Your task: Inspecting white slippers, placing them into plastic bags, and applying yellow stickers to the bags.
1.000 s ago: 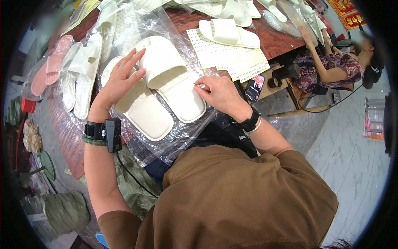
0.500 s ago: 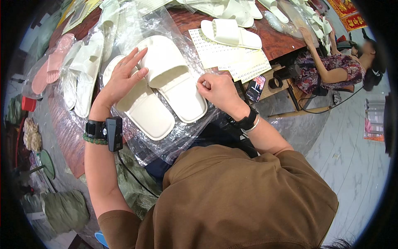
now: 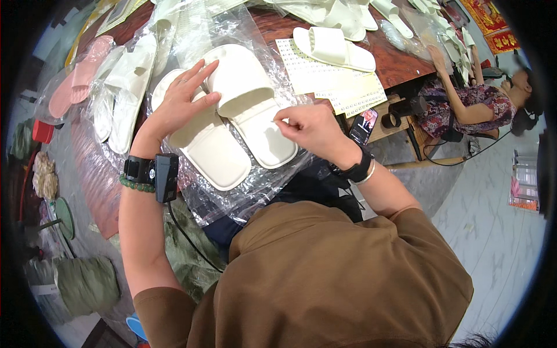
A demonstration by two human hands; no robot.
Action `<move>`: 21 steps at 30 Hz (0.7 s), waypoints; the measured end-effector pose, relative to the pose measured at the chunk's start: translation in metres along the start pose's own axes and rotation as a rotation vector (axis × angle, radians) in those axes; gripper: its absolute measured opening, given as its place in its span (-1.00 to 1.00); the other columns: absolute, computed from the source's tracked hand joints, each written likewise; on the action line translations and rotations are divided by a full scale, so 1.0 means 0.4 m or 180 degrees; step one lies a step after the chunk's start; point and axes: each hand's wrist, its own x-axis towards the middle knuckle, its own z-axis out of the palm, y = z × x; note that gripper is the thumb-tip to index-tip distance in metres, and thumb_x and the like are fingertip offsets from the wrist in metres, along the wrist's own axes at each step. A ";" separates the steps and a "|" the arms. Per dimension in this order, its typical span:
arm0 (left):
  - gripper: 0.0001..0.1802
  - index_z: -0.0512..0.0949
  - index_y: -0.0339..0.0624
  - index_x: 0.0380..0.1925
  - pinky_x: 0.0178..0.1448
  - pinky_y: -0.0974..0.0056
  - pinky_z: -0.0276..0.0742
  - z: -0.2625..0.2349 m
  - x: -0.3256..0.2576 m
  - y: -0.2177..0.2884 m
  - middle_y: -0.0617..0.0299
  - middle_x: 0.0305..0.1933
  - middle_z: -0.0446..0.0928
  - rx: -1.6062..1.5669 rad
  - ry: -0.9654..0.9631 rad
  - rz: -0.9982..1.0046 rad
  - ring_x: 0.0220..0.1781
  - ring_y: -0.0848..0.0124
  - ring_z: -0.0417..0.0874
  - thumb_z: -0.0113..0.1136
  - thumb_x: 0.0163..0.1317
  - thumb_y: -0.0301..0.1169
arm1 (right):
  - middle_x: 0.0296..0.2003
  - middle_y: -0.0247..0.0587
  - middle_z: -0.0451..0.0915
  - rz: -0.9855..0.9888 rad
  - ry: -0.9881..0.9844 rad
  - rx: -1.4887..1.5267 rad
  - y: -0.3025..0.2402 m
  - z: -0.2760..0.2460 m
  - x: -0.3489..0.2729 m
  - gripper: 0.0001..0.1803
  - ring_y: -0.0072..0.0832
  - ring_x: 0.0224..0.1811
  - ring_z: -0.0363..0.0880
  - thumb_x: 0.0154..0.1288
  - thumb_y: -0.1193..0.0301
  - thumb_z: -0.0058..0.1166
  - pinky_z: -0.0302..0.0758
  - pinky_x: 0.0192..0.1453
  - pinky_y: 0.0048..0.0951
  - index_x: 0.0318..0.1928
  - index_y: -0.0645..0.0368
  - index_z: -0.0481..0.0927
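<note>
Two cream slide slippers lie side by side on clear plastic film (image 3: 214,203), toes pointing away from me. My left hand (image 3: 184,104) rests over the strap of the left slipper (image 3: 217,159), fingers spread, its fingertips reaching the strap of the right slipper (image 3: 241,72). Thumb and forefinger of my right hand (image 3: 316,130) are pinched together just over the right slipper's footbed. Whatever small thing they hold, if any, is too small to make out. Beyond that hand, sheets of small printed stickers (image 3: 360,95) lie partly under another white slipper (image 3: 333,49).
Bagged white slippers (image 3: 130,87) and a pink pair (image 3: 81,75) lie at left. More pale slippers (image 3: 336,20) line the far side of the dark red table (image 3: 400,61). A phone (image 3: 364,126) stands right of my right hand. Another person (image 3: 464,104) works at far right.
My right hand has shifted slightly right and nearer, its pinch now over the right slipper's footbed. The whole view has moved a little; my left hand stays on the slippers.
</note>
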 end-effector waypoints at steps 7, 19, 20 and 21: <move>-0.27 0.23 0.24 0.50 0.60 0.04 0.05 0.002 0.005 -0.007 0.02 0.62 0.05 0.0172 -0.0034 0.0072 0.62 0.07 0.04 0.19 0.36 -0.03 | -0.57 -0.30 0.47 -0.2072 -0.0048 -0.2188 0.015 0.017 0.028 -0.91 -0.36 -0.47 0.61 0.14 0.50 0.12 0.54 -0.40 -0.36 -0.31 0.13 0.59; -0.23 0.23 0.33 0.50 0.62 -0.03 -0.06 0.010 0.007 -0.027 0.02 0.61 0.07 0.0220 0.0029 0.0160 0.61 -0.08 0.02 0.13 0.33 0.19 | -0.49 -0.26 0.52 -0.1661 -0.1097 -0.2956 -0.026 -0.026 -0.029 -0.33 -0.33 -0.45 0.60 0.15 0.53 0.06 0.55 -0.37 -0.30 0.34 0.27 0.41; -0.23 0.23 0.33 0.50 0.62 -0.03 -0.06 0.011 0.007 -0.026 0.03 0.61 0.07 0.0244 0.0028 0.0162 0.61 -0.08 0.02 0.13 0.33 0.19 | -0.50 -0.21 0.54 -0.1446 -0.1230 -0.2829 -0.029 -0.023 -0.038 -0.30 -0.29 -0.46 0.60 0.15 0.54 0.05 0.55 -0.37 -0.28 0.38 0.28 0.36; -0.23 0.23 0.33 0.50 0.62 -0.03 -0.06 0.011 0.006 -0.025 0.03 0.61 0.07 0.0241 0.0032 0.0165 0.61 -0.08 0.02 0.13 0.33 0.19 | -0.50 -0.15 0.55 -0.1231 -0.1360 -0.2699 -0.030 -0.023 -0.043 -0.27 -0.26 -0.47 0.61 0.16 0.56 0.04 0.55 -0.37 -0.26 0.41 0.29 0.30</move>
